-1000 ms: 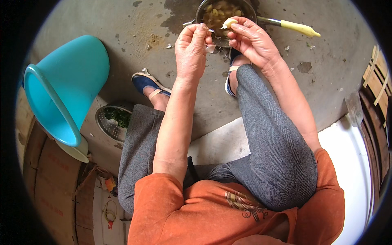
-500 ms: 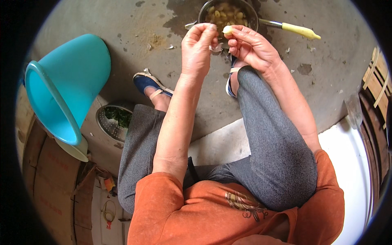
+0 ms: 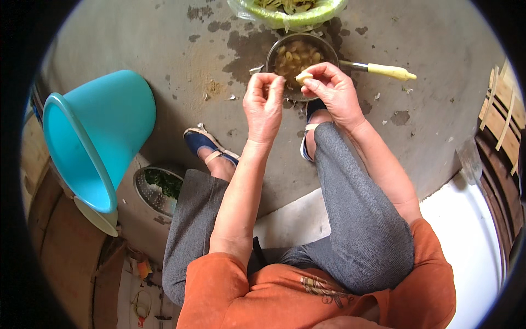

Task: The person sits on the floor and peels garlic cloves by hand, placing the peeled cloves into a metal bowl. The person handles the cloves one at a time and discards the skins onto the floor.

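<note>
My right hand [image 3: 338,94] pinches a peeled, pale garlic clove [image 3: 303,78] between thumb and fingertips, above the near part of a round metal pot [image 3: 269,59]. Brownish water and several garlic cloves [image 3: 297,56] fill the pot, and its pale yellow handle [image 3: 392,71] points right. A short way left of the clove, my left hand [image 3: 263,107] is closed with thumb and index finger together. Whatever those fingers hold, if anything, is too small to make out. The two hands do not touch.
Beyond the pot stands a green-rimmed basin [image 3: 323,15] with clear plastic around it and peelings inside. A turquoise bucket [image 3: 118,109] lies tipped at left. Leafy greens sit in a metal colander [image 3: 148,192] by my left knee. Pale peel scraps [image 3: 256,70] dot the wet-stained concrete floor.
The view has tilted upward, so everything sits lower in the picture and the green-rimmed basin has come into sight. My right wrist has turned a little, the clove still pinched.
</note>
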A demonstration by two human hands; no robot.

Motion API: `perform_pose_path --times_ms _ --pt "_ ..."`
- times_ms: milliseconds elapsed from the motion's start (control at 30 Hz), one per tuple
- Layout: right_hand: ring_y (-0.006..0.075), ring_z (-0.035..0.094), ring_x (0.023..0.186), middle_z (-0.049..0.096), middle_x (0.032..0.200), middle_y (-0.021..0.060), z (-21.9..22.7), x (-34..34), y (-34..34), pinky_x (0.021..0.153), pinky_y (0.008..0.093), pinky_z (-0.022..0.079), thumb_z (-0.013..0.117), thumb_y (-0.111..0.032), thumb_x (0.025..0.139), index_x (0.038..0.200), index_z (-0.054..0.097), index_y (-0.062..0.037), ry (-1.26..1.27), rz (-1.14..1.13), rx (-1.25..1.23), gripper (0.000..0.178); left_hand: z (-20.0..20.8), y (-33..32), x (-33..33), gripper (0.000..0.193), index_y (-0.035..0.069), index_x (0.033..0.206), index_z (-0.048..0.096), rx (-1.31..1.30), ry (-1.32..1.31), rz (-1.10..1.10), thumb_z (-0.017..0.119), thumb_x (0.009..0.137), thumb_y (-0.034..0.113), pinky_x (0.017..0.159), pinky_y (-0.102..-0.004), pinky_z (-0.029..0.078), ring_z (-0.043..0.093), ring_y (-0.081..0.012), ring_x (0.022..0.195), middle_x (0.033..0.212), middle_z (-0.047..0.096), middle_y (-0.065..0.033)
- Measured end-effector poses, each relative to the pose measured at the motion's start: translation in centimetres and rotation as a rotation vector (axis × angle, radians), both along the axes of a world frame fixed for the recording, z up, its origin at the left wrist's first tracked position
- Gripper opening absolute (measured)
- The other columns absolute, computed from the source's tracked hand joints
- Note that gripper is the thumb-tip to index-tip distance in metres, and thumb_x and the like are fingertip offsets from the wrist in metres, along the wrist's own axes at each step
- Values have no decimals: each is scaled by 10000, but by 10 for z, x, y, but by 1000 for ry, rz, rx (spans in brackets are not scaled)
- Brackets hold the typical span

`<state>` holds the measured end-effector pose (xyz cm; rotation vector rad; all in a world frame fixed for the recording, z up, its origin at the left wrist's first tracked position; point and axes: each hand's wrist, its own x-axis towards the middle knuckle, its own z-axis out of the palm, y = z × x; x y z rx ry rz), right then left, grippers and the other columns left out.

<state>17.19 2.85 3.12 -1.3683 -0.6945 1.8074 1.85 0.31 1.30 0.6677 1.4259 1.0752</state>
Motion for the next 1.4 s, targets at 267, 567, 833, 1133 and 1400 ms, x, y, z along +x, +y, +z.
perform_pose_path --times_ms 267,567,833,1133,1400 --pt "65 608 722 649 843 21 39 1 61 653 200 512 623 -71 876 976 604 -24 -17 -169 288 112 -12 -8 -14 84 96 950 479 -198 -429 197 498 969 176 482 -169 365 454 -44 576 794 567 -12" --pt "115 611 744 622 865 42 -17 18 21 679 264 513 673 -90 802 989 618 -33 -560 188 374 203 -23 -16 -35 80 103 1004 547 -238 -389 215 517 951 154 475 -168 345 422 -27 569 760 546 23" --pt "422 509 1091 453 1270 189 -75 -12 22 876 444 492 758 -233 659 1333 389 -190 -1283 674 557 769 -40 -18 -26 96 85 1022 547 -257 -323 123 502 946 124 525 -177 385 458 -39 602 789 569 6" --pt "245 630 972 628 1119 142 -124 -13 42 865 331 497 654 -196 762 1184 544 -36 -201 489 -81 464 -65 -24 -9 387 89 1320 460 -374 -237 -83 437 936 46 540 -192 437 487 -44 640 814 542 20" --pt "270 600 1037 615 1147 143 -118 4 49 947 400 472 599 -292 878 1152 577 -43 754 111 -547 371 -64 -19 -12 347 83 1249 500 -357 -229 16 444 912 24 525 -196 425 492 -50 637 821 552 6"
